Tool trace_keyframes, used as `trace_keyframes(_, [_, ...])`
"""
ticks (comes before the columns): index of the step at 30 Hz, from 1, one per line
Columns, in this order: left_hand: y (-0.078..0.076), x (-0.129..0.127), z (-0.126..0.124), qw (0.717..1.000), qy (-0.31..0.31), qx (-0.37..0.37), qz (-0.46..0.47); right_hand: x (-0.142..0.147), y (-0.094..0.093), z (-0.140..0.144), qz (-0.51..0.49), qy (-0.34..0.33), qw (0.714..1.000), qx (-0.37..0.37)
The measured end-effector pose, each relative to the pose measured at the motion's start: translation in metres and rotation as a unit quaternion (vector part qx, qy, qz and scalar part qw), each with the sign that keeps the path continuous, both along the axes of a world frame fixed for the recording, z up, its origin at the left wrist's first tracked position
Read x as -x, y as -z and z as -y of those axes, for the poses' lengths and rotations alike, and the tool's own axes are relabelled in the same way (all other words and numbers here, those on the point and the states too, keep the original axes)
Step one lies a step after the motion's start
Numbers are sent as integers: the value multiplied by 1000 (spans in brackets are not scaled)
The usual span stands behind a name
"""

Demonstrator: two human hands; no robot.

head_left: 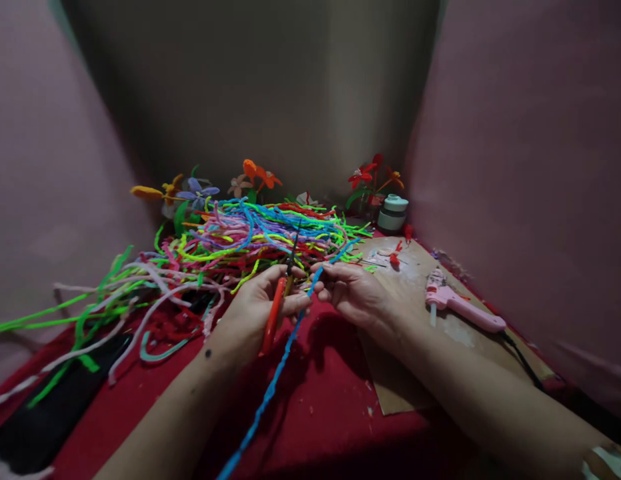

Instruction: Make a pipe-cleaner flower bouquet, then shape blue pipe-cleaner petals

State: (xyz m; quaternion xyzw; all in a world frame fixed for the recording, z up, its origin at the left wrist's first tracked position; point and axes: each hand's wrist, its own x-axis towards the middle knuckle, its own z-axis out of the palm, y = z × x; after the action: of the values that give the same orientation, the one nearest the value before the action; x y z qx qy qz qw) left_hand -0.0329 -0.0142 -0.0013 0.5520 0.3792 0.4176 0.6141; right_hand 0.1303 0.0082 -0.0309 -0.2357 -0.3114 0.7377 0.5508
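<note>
My left hand (255, 303) is closed around red-handled pliers (273, 317), whose narrow dark tip points up and away from me. A long blue pipe cleaner (270, 387) passes by the left thumb and runs down toward the bottom edge. Its upper part is pinched between the fingertips of my right hand (357, 293), and its far end reaches toward the pile. Both hands are close together above the red cloth (315, 407). Just beyond them lies a heap of many-coloured pipe cleaners (270, 230).
A pink hot glue gun (463, 310) rests on a brown board (390, 383) at right, its cord trailing off. Behind stand pipe-cleaner flowers (260, 175) and a pale green lidded jar (393, 213). Loose green and pink pipe cleaners (90, 333) spread over a black item (55, 407) at left.
</note>
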Motion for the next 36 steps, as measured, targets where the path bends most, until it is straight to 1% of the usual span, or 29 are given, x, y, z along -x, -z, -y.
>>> trace_keyframes(3, [2, -1, 1, 1000, 7, 16, 21, 4, 6, 3, 21, -34, 999, -25])
trace_keyframes(5, [2, 1, 1, 1000, 5, 28, 12, 5, 6, 4, 31, -30, 998, -36])
trace_keyframes(10, [-4, 2, 2, 997, -15, 46, -59, 6, 0, 5, 62, 68, 995, -34])
trace_keyframes(12, [-6, 1, 3, 996, -27, 31, -76, 6, -1, 5, 61, 80, 995, -24])
trace_keyframes(15, [-7, 0, 2, 996, -37, 3, -76, 4, 0, 4, 46, 60, 997, 16])
trace_keyframes(19, [-6, 2, 0, 996, -28, -13, -86, 2, 3, 2, 11, 32, 997, 64])
trace_keyframes(22, [-4, 4, -1, 995, -29, -26, -95, 1, 1, 3, -4, 18, 997, 71])
trace_keyframes(28, [0, 4, -4, 992, -29, -47, -111, 0, -5, 5, 15, 11, 998, 62])
trace_keyframes(36, [0, 6, -6, 990, -39, -66, -122, 1, -3, 5, 4, 27, 996, 81])
